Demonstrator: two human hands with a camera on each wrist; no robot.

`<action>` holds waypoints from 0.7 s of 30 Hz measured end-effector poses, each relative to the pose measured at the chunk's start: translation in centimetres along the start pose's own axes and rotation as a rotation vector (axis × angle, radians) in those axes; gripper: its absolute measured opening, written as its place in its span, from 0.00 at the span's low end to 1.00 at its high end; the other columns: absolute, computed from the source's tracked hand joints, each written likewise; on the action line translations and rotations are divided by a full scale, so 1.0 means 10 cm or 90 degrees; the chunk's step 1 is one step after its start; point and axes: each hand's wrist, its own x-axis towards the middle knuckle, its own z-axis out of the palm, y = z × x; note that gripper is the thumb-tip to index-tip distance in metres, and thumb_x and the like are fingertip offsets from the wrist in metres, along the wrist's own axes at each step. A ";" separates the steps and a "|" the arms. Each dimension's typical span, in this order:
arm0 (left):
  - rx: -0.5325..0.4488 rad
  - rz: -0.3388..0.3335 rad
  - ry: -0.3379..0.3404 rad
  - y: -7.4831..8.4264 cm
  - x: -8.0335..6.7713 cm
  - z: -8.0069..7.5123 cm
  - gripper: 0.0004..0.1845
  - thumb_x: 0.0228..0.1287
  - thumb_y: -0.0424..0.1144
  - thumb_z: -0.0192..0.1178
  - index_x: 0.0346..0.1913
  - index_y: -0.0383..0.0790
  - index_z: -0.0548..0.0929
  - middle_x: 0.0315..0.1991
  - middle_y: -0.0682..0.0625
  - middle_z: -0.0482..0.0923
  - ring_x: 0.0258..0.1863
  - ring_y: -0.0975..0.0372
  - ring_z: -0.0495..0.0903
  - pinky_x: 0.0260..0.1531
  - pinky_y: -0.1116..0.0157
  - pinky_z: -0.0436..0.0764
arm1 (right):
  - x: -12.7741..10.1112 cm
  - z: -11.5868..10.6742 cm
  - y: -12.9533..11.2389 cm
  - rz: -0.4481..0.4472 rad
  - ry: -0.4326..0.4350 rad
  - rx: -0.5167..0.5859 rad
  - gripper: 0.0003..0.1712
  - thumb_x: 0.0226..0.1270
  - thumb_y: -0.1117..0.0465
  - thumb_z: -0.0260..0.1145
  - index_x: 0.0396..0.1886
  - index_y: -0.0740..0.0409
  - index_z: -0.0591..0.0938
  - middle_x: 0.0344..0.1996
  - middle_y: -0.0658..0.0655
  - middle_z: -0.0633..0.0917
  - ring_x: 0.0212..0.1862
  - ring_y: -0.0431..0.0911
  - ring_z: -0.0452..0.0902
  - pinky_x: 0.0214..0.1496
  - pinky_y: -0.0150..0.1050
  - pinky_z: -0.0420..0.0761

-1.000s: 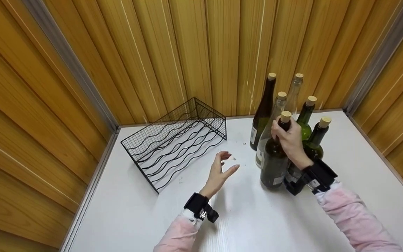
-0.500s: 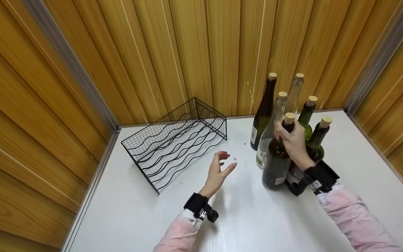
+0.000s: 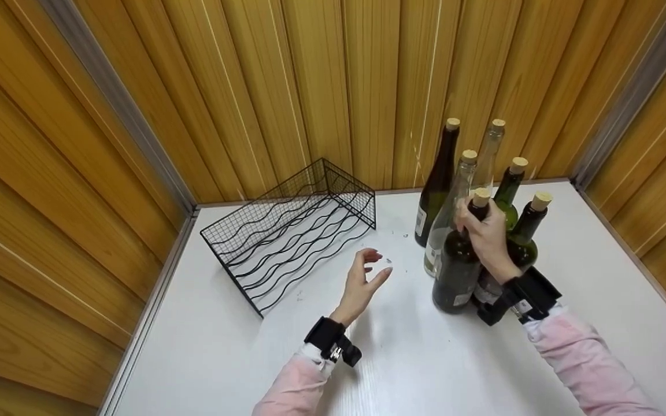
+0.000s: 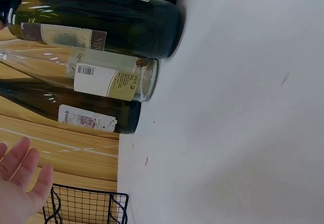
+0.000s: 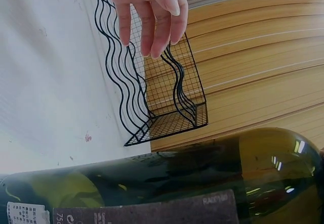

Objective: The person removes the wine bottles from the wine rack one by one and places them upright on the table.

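My right hand point(image 3: 488, 237) grips the neck of a dark green wine bottle point(image 3: 455, 274), just below its cork. This bottle stands upright at the front of a cluster of corked bottles, its base apparently on the table. Right behind it is a clear bottle point(image 4: 109, 75) with a white and yellow label. My left hand point(image 3: 362, 283) hovers over the table between rack and bottles, fingers relaxed, thumb apart, holding nothing. To its upper left lies a black wire wine rack point(image 3: 304, 237) with wavy bars. A dark bottle fills the lower part of the right wrist view.
A slim dark bottle point(image 3: 438, 185) stands at the back of the group, beside another clear bottle point(image 3: 489, 151). Two green bottles stand to the right, one green bottle point(image 3: 522, 237) nearer my right wrist. Wood-patterned walls point(image 3: 367, 86) enclose the white table point(image 3: 402, 358).
The gripped wine bottle and my right hand have shifted slightly right, then stayed nearly still. My left hand has barely moved. The head view has shifted a little.
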 end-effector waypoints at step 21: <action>0.004 0.031 -0.015 0.05 0.07 0.09 0.21 0.61 0.41 0.58 0.52 0.34 0.66 0.45 0.40 0.72 0.47 0.48 0.70 0.42 0.51 0.70 | -0.09 -0.04 -0.03 0.023 0.035 -0.076 0.04 0.56 0.81 0.54 0.29 0.82 0.67 0.14 0.60 0.73 0.17 0.46 0.69 0.21 0.31 0.70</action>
